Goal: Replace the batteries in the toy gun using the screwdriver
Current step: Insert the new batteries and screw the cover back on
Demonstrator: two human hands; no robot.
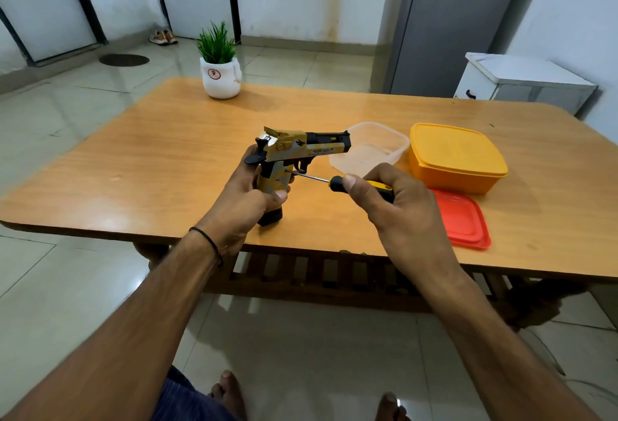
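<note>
At frame centre, above the counter (167,166), your left hand (249,193) grips the toy gun (294,153) by its handle; your right hand (394,206) pinches the screwdriver (337,181), tip touching the grip.

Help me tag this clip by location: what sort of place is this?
Probably a room in a home, perhaps a dining area: a wooden table with a potted plant, what looks like a grey refrigerator behind it, and shoes left on the tiled floor.
</note>
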